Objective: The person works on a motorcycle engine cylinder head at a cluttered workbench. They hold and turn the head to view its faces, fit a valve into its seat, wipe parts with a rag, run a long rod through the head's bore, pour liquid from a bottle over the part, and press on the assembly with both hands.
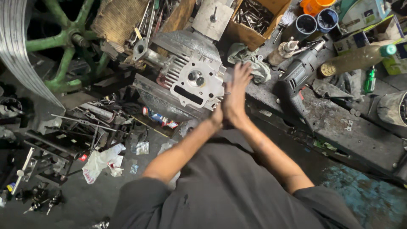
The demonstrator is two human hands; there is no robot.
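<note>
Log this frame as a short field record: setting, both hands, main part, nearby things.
setting: cluttered workshop bench
hands: left hand and right hand pressed together beside the part; a thin metal piece seems to sit between them
main part: grey engine cylinder head, finned, on the bench edge
nearby: power drill, rag, box of bolts, green-capped bottle

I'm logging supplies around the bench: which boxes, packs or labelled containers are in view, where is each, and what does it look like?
Cardboard box: top centre, brown, open, full of metal bits.
Printed carton: top right corner, white with green and blue.
Plastic bottle: right, lying down, yellowish with green cap.
Small packet: below the engine head, red, blue and white.
Plastic bag: floor, left, white with red marks.
</note>
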